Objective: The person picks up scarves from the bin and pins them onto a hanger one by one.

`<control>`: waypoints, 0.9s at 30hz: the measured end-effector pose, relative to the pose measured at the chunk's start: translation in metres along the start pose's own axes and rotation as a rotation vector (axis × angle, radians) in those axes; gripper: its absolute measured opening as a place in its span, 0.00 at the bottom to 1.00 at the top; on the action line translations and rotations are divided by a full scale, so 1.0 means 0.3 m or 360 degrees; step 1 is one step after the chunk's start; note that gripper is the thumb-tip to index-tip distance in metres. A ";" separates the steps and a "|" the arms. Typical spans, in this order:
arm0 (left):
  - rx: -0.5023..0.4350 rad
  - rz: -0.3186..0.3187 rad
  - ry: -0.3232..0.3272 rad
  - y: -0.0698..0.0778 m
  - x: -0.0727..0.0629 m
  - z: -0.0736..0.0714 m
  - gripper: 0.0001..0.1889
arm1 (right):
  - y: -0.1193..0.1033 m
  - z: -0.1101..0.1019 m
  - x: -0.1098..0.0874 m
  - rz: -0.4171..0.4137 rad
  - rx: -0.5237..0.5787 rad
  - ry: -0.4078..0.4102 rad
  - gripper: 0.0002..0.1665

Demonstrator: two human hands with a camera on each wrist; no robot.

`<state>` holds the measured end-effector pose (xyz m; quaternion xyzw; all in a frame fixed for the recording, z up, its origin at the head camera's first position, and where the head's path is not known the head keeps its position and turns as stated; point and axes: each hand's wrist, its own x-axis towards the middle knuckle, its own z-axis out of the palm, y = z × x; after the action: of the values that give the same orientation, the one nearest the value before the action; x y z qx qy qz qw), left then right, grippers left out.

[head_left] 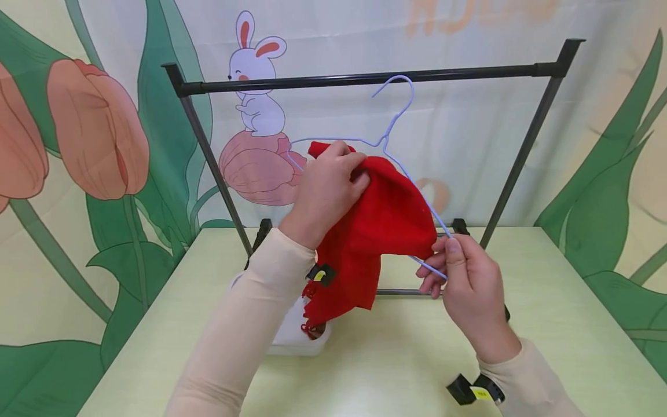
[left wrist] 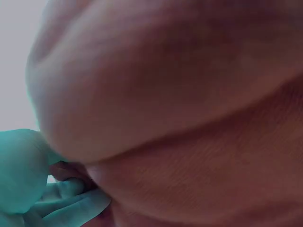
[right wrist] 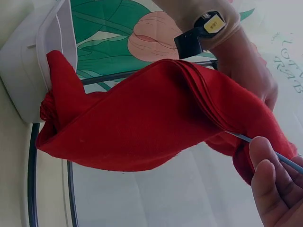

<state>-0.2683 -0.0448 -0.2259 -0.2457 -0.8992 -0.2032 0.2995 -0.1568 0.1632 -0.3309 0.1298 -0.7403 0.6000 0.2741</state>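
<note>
A red scarf (head_left: 385, 220) with a fringed end hangs in folds over a lavender wire hanger (head_left: 387, 138), whose hook reaches up by the rack bar. My left hand (head_left: 330, 188) grips the scarf near its top, towards the hanger's left side. At the lower right corner of the hanger, my right hand (head_left: 471, 286) pinches the wire beside the scarf's edge. The right wrist view has the wire passing under the folded scarf (right wrist: 128, 123) and between the right hand's fingers (right wrist: 266, 177). Close-up surfaces and teal-tinted fingers (left wrist: 71, 208) fill much of the left wrist view.
A black garment rack (head_left: 312, 83) stands across the table (head_left: 417, 359) behind the hands. Below the scarf's fringed end is a white plastic bin (head_left: 299, 349), partly covered by the left arm. A printed curtain (head_left: 484, 145) with flowers and a rabbit hangs behind.
</note>
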 end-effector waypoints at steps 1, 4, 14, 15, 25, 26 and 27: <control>0.0000 -0.0013 -0.0042 -0.002 0.002 0.009 0.11 | 0.001 0.002 -0.003 -0.0011 0.0000 0.0002 0.15; -0.0013 -0.0032 -0.0151 -0.011 0.009 0.041 0.12 | 0.002 0.009 -0.007 -0.0066 -0.0014 -0.0007 0.14; -0.0108 0.0047 -0.0372 -0.088 -0.006 0.097 0.16 | 0.017 0.014 -0.010 -0.0107 -0.0082 0.0014 0.11; -0.0139 0.0062 -0.0345 -0.101 -0.017 0.093 0.15 | 0.021 0.013 -0.010 -0.0094 -0.0087 0.0018 0.11; -0.0451 -0.0333 -0.0159 -0.280 -0.215 0.062 0.12 | 0.034 -0.008 -0.013 -0.0082 -0.0053 0.0045 0.12; -0.0486 -0.0415 -0.0241 -0.296 -0.235 0.068 0.14 | 0.034 -0.010 -0.013 -0.0085 -0.0058 0.0044 0.11; -0.0526 -0.0492 -0.0333 -0.308 -0.256 0.074 0.16 | 0.034 -0.013 -0.013 -0.0086 -0.0057 0.0043 0.11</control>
<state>-0.2764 -0.1317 -0.3114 -0.1706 -0.9069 -0.3643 0.1258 -0.1581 0.1689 -0.3410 0.1367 -0.7434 0.5806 0.3026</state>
